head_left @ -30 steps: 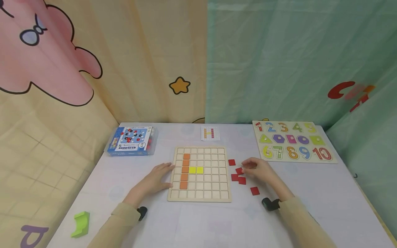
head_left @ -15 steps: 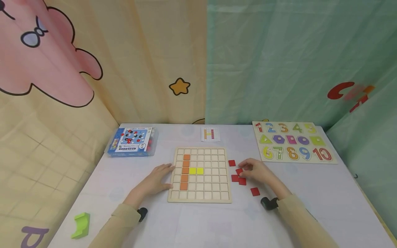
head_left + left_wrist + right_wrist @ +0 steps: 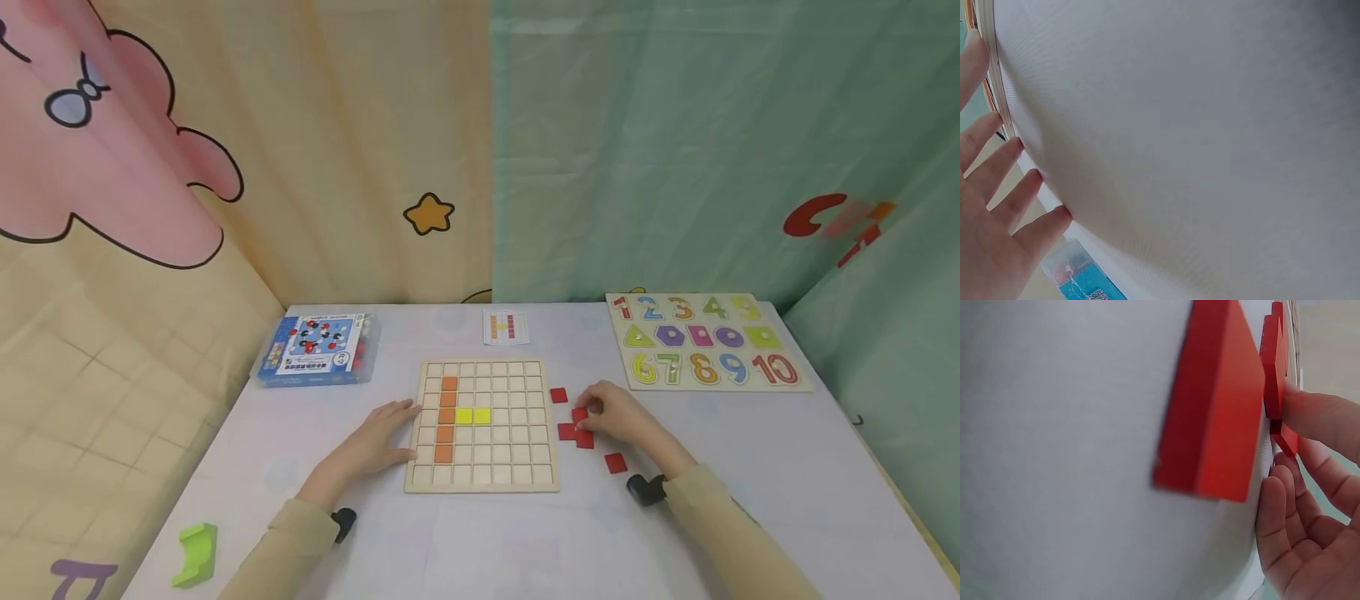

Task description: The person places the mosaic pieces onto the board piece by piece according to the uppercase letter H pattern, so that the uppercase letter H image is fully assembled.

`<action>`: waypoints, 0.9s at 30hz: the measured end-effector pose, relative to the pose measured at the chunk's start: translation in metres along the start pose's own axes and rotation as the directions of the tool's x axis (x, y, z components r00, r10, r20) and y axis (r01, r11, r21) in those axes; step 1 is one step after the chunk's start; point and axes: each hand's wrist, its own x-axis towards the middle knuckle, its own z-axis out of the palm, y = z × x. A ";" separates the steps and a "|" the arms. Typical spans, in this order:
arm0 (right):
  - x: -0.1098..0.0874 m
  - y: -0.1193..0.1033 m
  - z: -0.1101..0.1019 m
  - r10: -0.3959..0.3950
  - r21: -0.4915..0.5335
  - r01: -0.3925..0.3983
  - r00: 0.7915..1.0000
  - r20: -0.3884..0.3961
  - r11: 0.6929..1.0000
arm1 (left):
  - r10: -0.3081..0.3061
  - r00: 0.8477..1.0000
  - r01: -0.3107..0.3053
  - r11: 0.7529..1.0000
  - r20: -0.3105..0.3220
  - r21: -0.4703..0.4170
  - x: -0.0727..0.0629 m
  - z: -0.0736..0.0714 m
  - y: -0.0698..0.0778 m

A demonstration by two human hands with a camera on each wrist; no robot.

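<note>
A wooden grid board lies on the table, with a column of orange tiles and two yellow tiles in its cells. At its left edge rests my left hand, fingers spread; the left wrist view shows fingertips against the board's side. My right hand is right of the board among several loose red square tiles. Its thumb and index finger pinch one red tile. In the right wrist view the thumb partly covers that tile, while another red tile fills the foreground.
Behind the board lies a small card with a coloured grid pattern. A boxed molecule model set is at the back left, a number and shape puzzle board at the back right. A green curved block sits front left.
My right hand has moved slightly left, and its thumb and index finger have come together at the red tile. My left hand stays at the board's edge. The head view has shifted slightly.
</note>
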 end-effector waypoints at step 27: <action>0.043 -0.063 0.003 0.094 0.362 -0.058 0.992 -0.083 0.931 | 0.026 1.000 -0.026 1.000 0.001 0.002 -0.001 -0.001 -0.001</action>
